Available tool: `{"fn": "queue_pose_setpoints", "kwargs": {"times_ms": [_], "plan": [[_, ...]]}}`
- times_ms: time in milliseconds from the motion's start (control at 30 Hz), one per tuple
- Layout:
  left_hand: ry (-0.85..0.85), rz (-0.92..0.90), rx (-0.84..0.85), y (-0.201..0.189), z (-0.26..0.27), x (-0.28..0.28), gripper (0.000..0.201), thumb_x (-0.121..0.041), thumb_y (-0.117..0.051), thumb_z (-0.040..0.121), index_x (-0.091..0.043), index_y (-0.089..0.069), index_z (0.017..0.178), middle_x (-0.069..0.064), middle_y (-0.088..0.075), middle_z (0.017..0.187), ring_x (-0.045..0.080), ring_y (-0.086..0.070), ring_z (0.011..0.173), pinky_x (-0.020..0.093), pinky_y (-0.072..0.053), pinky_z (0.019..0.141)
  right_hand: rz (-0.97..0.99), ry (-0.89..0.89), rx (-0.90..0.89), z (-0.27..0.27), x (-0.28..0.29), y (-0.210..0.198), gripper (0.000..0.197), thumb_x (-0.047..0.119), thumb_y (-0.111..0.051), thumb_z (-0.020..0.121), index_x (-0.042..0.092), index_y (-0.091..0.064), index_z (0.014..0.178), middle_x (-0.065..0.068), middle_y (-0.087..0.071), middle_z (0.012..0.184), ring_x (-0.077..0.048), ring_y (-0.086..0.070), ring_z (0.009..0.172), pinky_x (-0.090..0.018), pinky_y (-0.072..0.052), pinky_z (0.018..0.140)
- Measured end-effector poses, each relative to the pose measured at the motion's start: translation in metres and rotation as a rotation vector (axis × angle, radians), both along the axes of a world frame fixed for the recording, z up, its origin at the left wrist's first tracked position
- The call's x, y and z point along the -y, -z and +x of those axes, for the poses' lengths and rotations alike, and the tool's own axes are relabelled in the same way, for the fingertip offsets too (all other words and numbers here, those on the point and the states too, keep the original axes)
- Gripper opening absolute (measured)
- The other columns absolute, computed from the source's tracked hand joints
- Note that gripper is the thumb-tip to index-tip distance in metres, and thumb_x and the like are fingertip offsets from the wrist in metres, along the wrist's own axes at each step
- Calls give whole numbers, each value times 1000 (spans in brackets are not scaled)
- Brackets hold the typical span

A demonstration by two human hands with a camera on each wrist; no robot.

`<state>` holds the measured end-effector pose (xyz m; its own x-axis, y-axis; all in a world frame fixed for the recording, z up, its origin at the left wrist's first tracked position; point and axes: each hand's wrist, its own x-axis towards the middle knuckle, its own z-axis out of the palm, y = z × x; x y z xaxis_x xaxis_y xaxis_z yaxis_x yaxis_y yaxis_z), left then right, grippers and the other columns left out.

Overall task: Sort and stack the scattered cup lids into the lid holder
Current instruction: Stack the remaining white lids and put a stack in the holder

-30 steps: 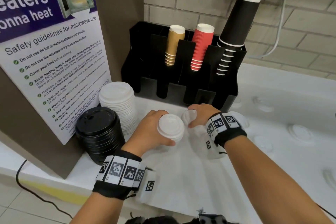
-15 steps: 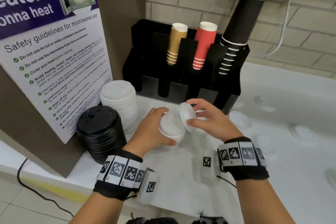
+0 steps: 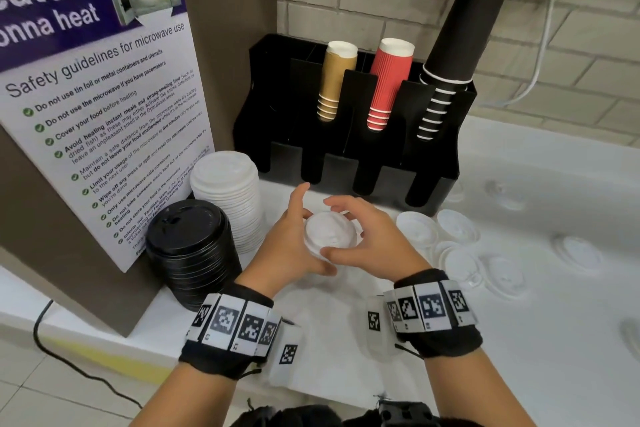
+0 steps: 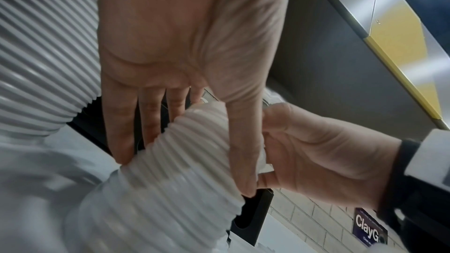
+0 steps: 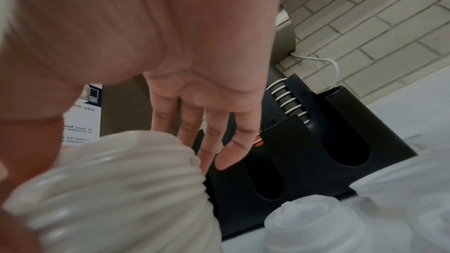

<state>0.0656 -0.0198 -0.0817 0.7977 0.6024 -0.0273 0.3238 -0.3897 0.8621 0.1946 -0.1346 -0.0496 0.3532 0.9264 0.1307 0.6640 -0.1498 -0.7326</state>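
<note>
A short stack of small white lids (image 3: 325, 230) hangs above the white counter, in front of the black lid holder (image 3: 346, 163). My left hand (image 3: 299, 236) grips the stack from the left, thumb on one side and fingers on the other (image 4: 126, 141). From the right, my right hand (image 3: 360, 236) pinches the top lid, fingers over the far rim and thumb on the near rim. The left wrist view shows the ribbed stack (image 4: 158, 199) with the right hand (image 4: 280, 151) at its end. Several loose white lids (image 3: 457, 227) lie to the right on the counter.
A tall pile of larger white lids (image 3: 225, 198) and a pile of black lids (image 3: 194, 253) stand at the left, against a poster board (image 3: 104, 114). Brown, red and black cup stacks fill the holder's back; its front slots (image 5: 348, 141) look empty.
My right hand lifted a white lid off the counter, carried it tilted to the left, and now holds it flat on top of the stack in my left hand.
</note>
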Motion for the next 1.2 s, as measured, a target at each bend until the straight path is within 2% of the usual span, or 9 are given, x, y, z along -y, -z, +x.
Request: {"fn": "queue_pose_setpoints", "kwargs": {"times_ms": [133, 233, 300, 400, 467, 667, 833, 1067, 1200], "plan": [[4, 6, -3, 0, 0, -1, 134, -21, -94, 52, -39, -4, 150, -23, -42, 109, -4, -49, 99, 8, -38, 73, -22, -15, 11, -1, 0, 0, 69, 30, -83, 66, 34, -50, 127, 12, -53, 119, -3, -50, 106, -15, -37, 89], [7, 54, -11, -3, -1, 0, 114, -20, -95, 51, -33, -29, 143, -13, -44, 117, 8, -49, 106, 13, -39, 78, -19, 15, -71, 9, 0, -2, 62, 42, -80, 70, 38, -51, 124, 16, -52, 121, 1, -50, 109, -10, -39, 82], [5, 85, -14, -5, -2, 1, 97, -19, -95, 50, -34, -43, 130, -12, -44, 119, 8, -47, 108, 17, -36, 84, -1, 142, -93, 26, -5, -3, 48, 43, -70, 82, 32, -54, 125, 11, -53, 124, -6, -52, 114, -15, -40, 87], [8, 89, -10, -7, -2, 2, 85, -18, -94, 51, -40, -42, 115, -11, -46, 117, 9, -47, 104, 20, -35, 87, -350, 233, 106, 60, -15, -2, 54, 42, -58, 91, 22, -44, 140, -5, -46, 139, -22, -44, 129, -29, -35, 104], [8, 87, -14, -8, -2, 3, 84, -18, -94, 51, -41, -42, 114, -11, -45, 117, 10, -47, 103, 22, -36, 88, -636, 186, 236, 75, -23, 1, 68, 46, -58, 89, 27, -30, 148, -10, -34, 149, -31, -34, 136, -40, -32, 111], [30, 78, -45, -11, -4, 2, 85, -22, -94, 52, -44, -40, 115, -14, -43, 117, 8, -46, 104, 22, -35, 88, -805, 65, 424, 77, -41, 16, 71, 41, -63, 87, 38, -25, 147, -11, -34, 145, -31, -47, 125, -37, -41, 98], [45, -1, -10, -10, -7, 1, 82, -33, -92, 59, -43, -42, 124, -17, -44, 117, 4, -45, 106, 19, -35, 87, -718, 89, 388, 77, -35, 7, 62, 38, -57, 89, 38, -27, 143, -11, -39, 133, -30, -53, 111, -38, -46, 91], [32, -87, 34, -10, -9, -1, 67, -27, -89, 66, -44, -49, 116, -28, -52, 110, -5, -51, 102, 10, -39, 78, -100, 181, -230, 48, 5, -18, 34, 41, -55, 90, 55, -47, 119, 4, -58, 105, -11, -58, 98, -25, -48, 76], [42, -105, 35, -12, -10, 1, 70, -25, -90, 64, -38, -51, 121, -19, -56, 117, 3, -54, 107, 21, -46, 87, 109, 188, -372, 19, 17, -6, 27, 37, -59, 90, 51, -58, 112, 5, -57, 105, -9, -59, 98, -31, -53, 84]]}}
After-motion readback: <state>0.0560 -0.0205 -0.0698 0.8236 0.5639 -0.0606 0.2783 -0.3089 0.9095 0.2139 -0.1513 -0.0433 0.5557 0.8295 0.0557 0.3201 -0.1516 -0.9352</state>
